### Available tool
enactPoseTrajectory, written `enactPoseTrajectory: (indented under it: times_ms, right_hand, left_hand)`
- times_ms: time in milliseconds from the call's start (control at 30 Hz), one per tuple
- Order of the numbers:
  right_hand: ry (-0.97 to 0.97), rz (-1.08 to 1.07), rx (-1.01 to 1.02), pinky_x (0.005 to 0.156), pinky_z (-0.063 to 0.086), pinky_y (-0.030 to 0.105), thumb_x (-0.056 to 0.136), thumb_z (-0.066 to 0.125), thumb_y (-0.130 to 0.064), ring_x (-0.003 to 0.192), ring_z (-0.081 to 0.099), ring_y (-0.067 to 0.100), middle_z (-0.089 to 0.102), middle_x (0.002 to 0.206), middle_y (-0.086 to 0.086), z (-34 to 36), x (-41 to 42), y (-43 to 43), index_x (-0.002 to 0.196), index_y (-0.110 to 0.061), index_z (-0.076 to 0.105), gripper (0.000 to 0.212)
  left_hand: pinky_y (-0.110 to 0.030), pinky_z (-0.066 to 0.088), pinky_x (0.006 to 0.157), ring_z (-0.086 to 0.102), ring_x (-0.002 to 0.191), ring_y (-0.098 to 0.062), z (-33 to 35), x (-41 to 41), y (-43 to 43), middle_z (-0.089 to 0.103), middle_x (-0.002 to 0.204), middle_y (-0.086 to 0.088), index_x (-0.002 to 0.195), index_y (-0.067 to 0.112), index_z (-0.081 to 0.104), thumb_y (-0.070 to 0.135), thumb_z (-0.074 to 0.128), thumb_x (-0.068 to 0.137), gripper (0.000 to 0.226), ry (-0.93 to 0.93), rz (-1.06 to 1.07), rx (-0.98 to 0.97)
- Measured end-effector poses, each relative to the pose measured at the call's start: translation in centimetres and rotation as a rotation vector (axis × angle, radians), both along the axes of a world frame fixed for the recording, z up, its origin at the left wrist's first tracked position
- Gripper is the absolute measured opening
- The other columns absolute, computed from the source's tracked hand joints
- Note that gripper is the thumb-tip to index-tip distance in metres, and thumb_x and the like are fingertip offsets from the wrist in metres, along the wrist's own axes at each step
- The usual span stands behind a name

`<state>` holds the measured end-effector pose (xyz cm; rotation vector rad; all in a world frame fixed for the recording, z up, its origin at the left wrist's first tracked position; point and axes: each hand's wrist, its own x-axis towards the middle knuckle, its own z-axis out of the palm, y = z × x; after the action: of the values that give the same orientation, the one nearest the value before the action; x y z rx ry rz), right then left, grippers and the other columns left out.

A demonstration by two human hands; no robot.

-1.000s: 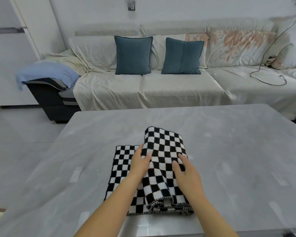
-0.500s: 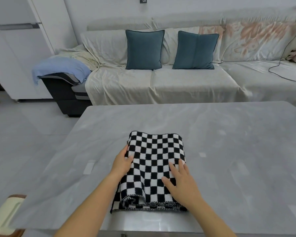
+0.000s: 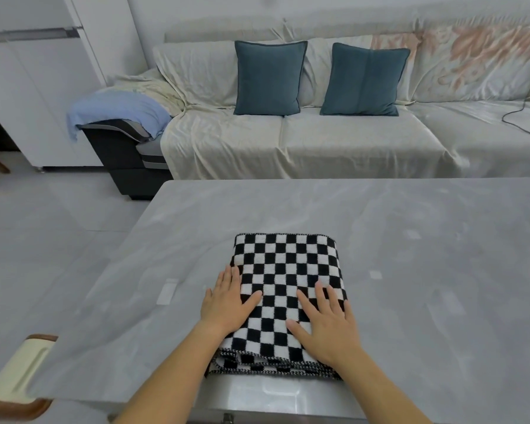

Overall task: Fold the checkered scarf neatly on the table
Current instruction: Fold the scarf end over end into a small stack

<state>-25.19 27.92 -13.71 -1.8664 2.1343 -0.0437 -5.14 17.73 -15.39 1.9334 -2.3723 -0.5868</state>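
The black-and-white checkered scarf (image 3: 283, 270) lies folded into a thick rectangle near the front of the grey table (image 3: 410, 255). Several layers show at its near edge. My left hand (image 3: 228, 301) lies flat on the scarf's left side, fingers straight, partly over the edge onto the table. My right hand (image 3: 326, 324) presses flat on the scarf's right front part with its fingers spread.
A cream-covered sofa (image 3: 303, 139) with two teal cushions (image 3: 270, 78) stands behind the table. A blue cloth (image 3: 114, 110) drapes over its dark left armrest. A cream chair with a wooden frame (image 3: 16, 381) sits at the table's front left corner.
The raised fold of the scarf was laid over to the left and now lies flat as one rectangle. Both hands went from holding the fold to pressing flat on top.
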Motion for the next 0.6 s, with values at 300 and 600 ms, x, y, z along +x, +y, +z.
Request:
enactPoseTrajectory:
  times_ms: [300,600]
  right_hand:
    - [0.012,0.007,-0.013,0.114,-0.011,0.047,0.074,0.003,-0.081,0.140,-0.023,0.020,-0.019,0.155,-0.003,1.3,-0.8,-2.5,0.145,-0.044,-0.003,0.081]
    - [0.082,0.042,-0.001,0.112,-0.014,0.051,0.072,-0.003,-0.083,0.140,-0.024,0.022,-0.022,0.154,-0.003,-0.7,-0.5,-3.5,0.143,-0.045,-0.012,0.081]
  left_hand:
    - [-0.042,-0.003,0.119,-0.016,0.144,-0.013,2.4,-3.9,-2.8,-0.017,0.158,-0.001,0.149,0.014,-0.012,0.065,0.019,0.090,0.084,-0.047,-0.124,-0.183]
    - [-0.041,-0.001,0.119,-0.009,0.146,-0.015,0.3,-4.6,-4.2,-0.009,0.160,-0.003,0.150,0.012,-0.005,0.068,0.014,0.089,0.085,-0.124,-0.067,-0.108]
